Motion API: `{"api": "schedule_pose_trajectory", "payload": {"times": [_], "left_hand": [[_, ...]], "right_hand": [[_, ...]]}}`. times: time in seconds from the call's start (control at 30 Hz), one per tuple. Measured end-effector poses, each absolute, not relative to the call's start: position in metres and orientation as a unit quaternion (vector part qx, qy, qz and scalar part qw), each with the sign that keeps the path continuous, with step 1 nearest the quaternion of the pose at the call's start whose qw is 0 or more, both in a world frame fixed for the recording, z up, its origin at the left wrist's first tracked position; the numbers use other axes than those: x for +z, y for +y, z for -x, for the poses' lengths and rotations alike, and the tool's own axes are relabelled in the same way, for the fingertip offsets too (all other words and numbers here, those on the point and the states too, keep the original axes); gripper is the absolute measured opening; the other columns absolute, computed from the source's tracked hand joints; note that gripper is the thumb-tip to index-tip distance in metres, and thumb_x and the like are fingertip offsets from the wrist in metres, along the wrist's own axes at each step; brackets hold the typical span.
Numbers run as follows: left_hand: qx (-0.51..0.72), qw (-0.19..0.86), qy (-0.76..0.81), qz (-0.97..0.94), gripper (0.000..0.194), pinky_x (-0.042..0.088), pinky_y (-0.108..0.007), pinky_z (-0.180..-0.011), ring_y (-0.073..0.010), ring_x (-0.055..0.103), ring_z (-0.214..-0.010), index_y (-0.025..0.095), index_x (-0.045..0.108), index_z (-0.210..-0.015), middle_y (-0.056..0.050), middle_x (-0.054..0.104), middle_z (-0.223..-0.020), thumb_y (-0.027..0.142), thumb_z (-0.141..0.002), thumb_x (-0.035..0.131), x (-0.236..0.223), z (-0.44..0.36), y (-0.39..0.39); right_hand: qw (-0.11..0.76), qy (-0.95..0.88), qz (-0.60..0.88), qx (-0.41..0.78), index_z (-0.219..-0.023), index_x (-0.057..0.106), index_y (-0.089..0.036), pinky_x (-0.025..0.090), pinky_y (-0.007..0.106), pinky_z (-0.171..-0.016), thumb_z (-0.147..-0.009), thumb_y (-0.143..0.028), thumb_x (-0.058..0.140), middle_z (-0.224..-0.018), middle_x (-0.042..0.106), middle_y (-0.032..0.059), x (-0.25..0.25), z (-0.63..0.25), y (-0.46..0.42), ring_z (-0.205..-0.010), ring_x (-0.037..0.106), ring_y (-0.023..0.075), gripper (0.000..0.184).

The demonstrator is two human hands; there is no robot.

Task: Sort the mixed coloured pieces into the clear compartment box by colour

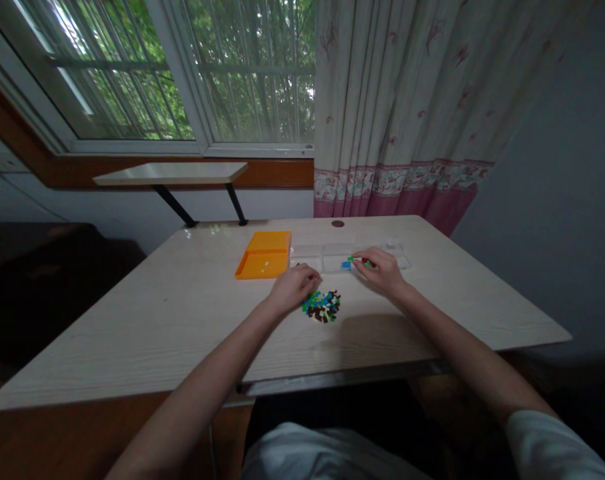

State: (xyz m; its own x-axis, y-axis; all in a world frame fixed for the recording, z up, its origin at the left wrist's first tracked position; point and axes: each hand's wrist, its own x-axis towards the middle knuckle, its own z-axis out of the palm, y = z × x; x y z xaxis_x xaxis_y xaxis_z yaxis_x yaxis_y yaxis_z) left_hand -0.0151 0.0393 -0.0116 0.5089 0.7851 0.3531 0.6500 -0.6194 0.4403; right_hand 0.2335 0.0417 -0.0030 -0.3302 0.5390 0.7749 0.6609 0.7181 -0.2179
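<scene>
A loose pile of small coloured pieces (322, 307), blue, green, brown, white and yellow, lies on the pale wooden table (182, 333). My left hand (297, 287) rests just behind the pile's left side, its fingers curled; whatever they may hold is hidden. Beyond the pile lies a clear plastic tray (307, 263) with compartments. Over its right part, my right hand (381, 268) has thumb and fingers pinched together, and I cannot make out what is between them. Blue pieces (346, 265) and some green ones show in the tray beside those fingertips.
Left of the clear tray, an orange case (265, 257) lies opened flat with a few white bits inside. A small raised shelf (172, 175) on black legs stands at the table's back left. A curtain (382, 133) hangs behind the table's back edge.
</scene>
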Motion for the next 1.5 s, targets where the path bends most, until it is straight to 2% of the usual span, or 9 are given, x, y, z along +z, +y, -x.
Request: {"api": "schedule_pose_trajectory", "payload": {"times": [0.2, 0.4, 0.53, 0.7, 0.83, 1.03, 1.13, 1.33, 1.5], "left_hand": [[0.175, 0.09, 0.383, -0.903, 0.025, 0.044, -0.025, -0.077, -0.0157, 0.055, -0.089, 0.021, 0.064, -0.094, -0.004, 0.058, -0.096, 0.016, -0.082, 0.044, -0.01, 0.022, 0.04], [0.141, 0.078, 0.357, -0.92, 0.026, 0.044, -0.025, -0.08, -0.0146, 0.056, -0.09, 0.021, 0.065, -0.089, -0.002, 0.057, -0.095, 0.011, -0.078, 0.043, -0.008, 0.022, 0.037], [0.139, 0.055, 0.377, -0.914, 0.021, 0.045, -0.025, -0.075, -0.0159, 0.056, -0.088, 0.021, 0.062, -0.092, -0.003, 0.057, -0.096, 0.021, -0.079, 0.046, -0.006, 0.021, 0.033], [0.121, 0.035, 0.397, -0.909, 0.023, 0.044, -0.025, -0.067, -0.0178, 0.057, -0.084, 0.019, 0.061, -0.083, -0.004, 0.057, -0.09, 0.039, -0.08, 0.048, -0.006, 0.018, 0.032], [0.122, 0.039, 0.391, -0.912, 0.022, 0.044, -0.025, -0.069, -0.0176, 0.056, -0.086, 0.019, 0.061, -0.081, -0.004, 0.057, -0.087, 0.036, -0.081, 0.048, -0.009, 0.017, 0.034], [0.127, 0.052, 0.384, -0.913, 0.02, 0.043, -0.025, -0.069, -0.0168, 0.056, -0.084, 0.018, 0.061, -0.08, -0.004, 0.059, -0.085, 0.031, -0.082, 0.046, -0.01, 0.016, 0.034], [0.132, 0.057, 0.378, -0.915, 0.02, 0.043, -0.025, -0.069, -0.0168, 0.056, -0.084, 0.018, 0.061, -0.08, -0.005, 0.059, -0.085, 0.029, -0.083, 0.045, -0.01, 0.016, 0.034], [0.174, 0.099, 0.372, -0.906, 0.017, 0.042, -0.025, -0.071, -0.0154, 0.055, -0.081, 0.017, 0.06, -0.082, -0.005, 0.058, -0.085, 0.024, -0.083, 0.044, -0.01, 0.016, 0.035], [0.272, 0.212, 0.378, -0.859, 0.017, 0.04, -0.023, -0.066, -0.0127, 0.05, -0.072, 0.014, 0.056, -0.084, -0.004, 0.056, -0.08, 0.024, -0.085, 0.042, -0.016, 0.011, 0.039]], "right_hand": [[0.45, -0.808, 0.373, -0.079, -0.088, 0.065, -0.018, 0.043, 0.025, -0.063, -0.084, -0.027, 0.051, -0.07, 0.062, 0.004, -0.001, -0.242, 0.045, -0.063, 0.055, 0.0134, 0.017], [0.448, -0.815, 0.356, -0.086, -0.089, 0.064, -0.017, 0.042, 0.024, -0.061, -0.084, -0.024, 0.052, -0.07, 0.062, 0.0034, -0.003, -0.241, 0.045, -0.063, 0.054, 0.0124, 0.015], [0.454, -0.813, 0.354, -0.085, -0.089, 0.064, -0.017, 0.043, 0.024, -0.061, -0.084, -0.024, 0.052, -0.07, 0.062, 0.0034, -0.002, -0.242, 0.046, -0.063, 0.054, 0.0125, 0.015], [0.448, -0.809, 0.371, -0.089, -0.089, 0.065, -0.017, 0.042, 0.024, -0.061, -0.084, -0.026, 0.052, -0.071, 0.062, 0.004, 0.002, -0.249, 0.048, -0.063, 0.054, 0.0128, 0.017], [0.399, -0.811, 0.418, -0.089, -0.091, 0.066, -0.017, 0.04, 0.024, -0.06, -0.084, -0.029, 0.051, -0.072, 0.061, 0.0041, 0.007, -0.268, 0.057, -0.061, 0.053, 0.0127, 0.02], [0.235, -0.809, 0.538, -0.037, -0.087, 0.067, -0.018, 0.037, 0.023, -0.06, -0.079, -0.028, 0.054, -0.074, 0.061, 0.0035, 0.003, -0.308, 0.077, -0.062, 0.052, 0.0128, 0.018], [0.185, -0.803, 0.566, -0.006, -0.085, 0.068, -0.018, 0.036, 0.023, -0.06, -0.077, -0.027, 0.054, -0.073, 0.063, 0.0039, -0.003, -0.317, 0.082, -0.064, 0.053, 0.0135, 0.019], [0.174, -0.81, 0.559, 0.037, -0.085, 0.069, -0.018, 0.037, 0.022, -0.06, -0.078, -0.027, 0.053, -0.077, 0.065, 0.0049, -0.01, -0.31, 0.083, -0.066, 0.054, 0.0137, 0.02], [0.209, -0.817, 0.537, 0.021, -0.088, 0.069, -0.018, 0.039, 0.023, -0.065, -0.08, -0.027, 0.052, -0.08, 0.064, 0.0058, -0.008, -0.298, 0.077, -0.071, 0.056, 0.0149, 0.021]]}}
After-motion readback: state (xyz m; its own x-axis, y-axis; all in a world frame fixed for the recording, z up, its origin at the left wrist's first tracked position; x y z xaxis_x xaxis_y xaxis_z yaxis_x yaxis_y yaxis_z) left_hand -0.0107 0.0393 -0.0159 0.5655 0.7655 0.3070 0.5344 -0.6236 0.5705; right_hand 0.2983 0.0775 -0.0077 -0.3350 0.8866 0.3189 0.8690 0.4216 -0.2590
